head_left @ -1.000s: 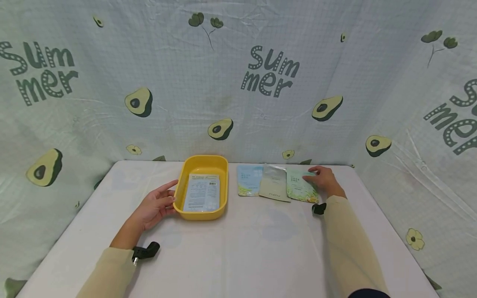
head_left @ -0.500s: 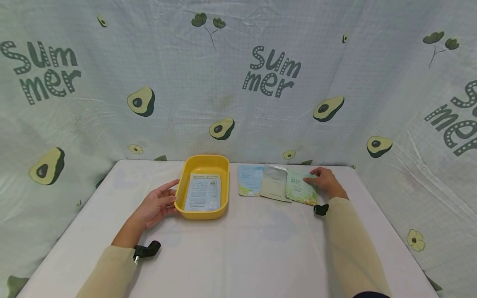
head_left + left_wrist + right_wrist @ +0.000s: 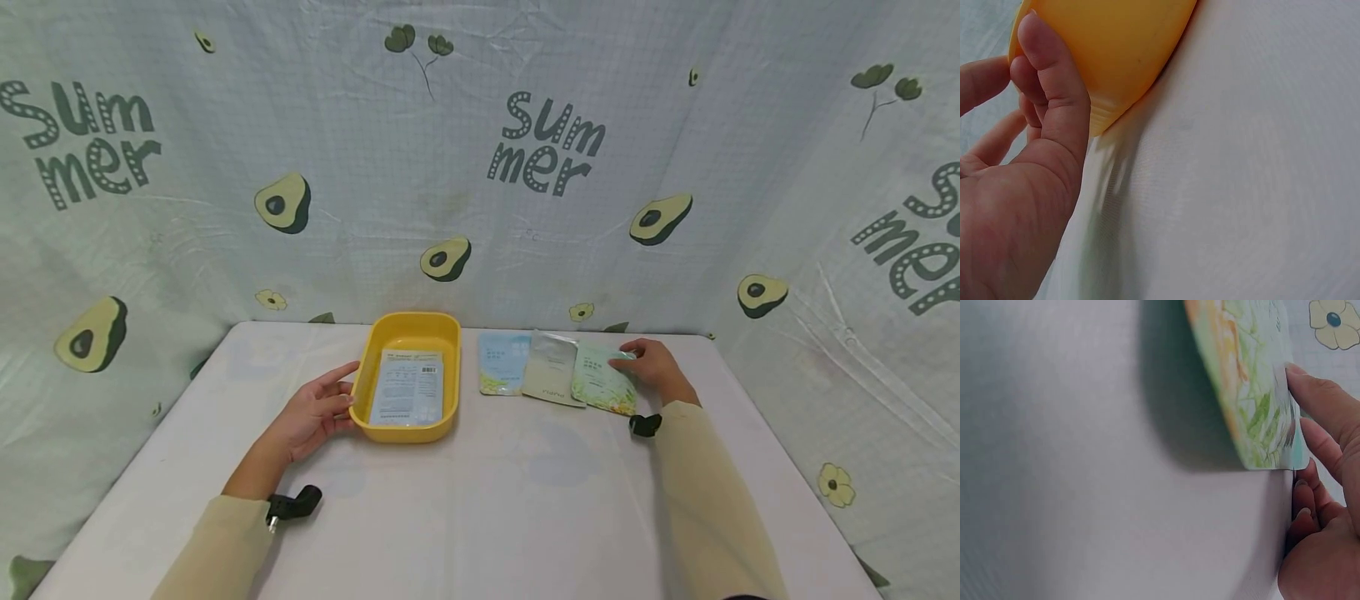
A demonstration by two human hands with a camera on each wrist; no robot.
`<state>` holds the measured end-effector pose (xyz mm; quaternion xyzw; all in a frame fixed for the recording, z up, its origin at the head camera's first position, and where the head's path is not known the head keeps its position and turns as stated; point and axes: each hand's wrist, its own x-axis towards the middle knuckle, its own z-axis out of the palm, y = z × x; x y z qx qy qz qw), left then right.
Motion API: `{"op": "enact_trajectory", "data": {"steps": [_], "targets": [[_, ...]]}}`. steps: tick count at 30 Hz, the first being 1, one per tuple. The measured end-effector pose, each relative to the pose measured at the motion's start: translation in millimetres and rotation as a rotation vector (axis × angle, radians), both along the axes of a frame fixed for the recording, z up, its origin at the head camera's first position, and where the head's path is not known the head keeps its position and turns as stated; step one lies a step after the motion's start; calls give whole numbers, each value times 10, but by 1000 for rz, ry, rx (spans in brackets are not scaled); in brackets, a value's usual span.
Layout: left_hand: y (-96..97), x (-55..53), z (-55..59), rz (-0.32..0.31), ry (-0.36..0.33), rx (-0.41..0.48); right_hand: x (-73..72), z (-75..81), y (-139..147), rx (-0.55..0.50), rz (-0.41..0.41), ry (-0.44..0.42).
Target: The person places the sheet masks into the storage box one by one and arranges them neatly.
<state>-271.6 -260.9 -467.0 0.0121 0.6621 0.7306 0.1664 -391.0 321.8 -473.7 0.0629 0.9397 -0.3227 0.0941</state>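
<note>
A yellow plastic tub stands on the table with a flat white-and-blue printed packet lying in it. Extended fingers of my left hand touch the tub's left side, near its rim, and the left wrist view shows the left fingertips against the yellow wall. On the right, my right hand pinches a flat green packet at its right edge. This packet is tilted, its lower edge raised off the table and casting a shadow in the right wrist view.
Left of the green packet lie a beige packet and a light blue packet, side by side and overlapping. All rest near the back edge of the white table. A curtain printed with avocados hangs behind and at both sides.
The right hand has shifted the green packet slightly left and toward me, so it overlaps the beige packet more. My left hand and the tub stay put.
</note>
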Motion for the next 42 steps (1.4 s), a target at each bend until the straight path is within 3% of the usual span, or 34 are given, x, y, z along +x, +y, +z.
{"op": "enact_trajectory", "data": {"steps": [16,26,42], "targets": [[-8,-16,-5,-6,-11,0,31,48,-3,-46,-18,-23],[-1,-12,1,1,-3,-12,-15,65,58,19,109,-75],[1,1,23,5,-13,-17,4,91,30,19,93,-80]]}}
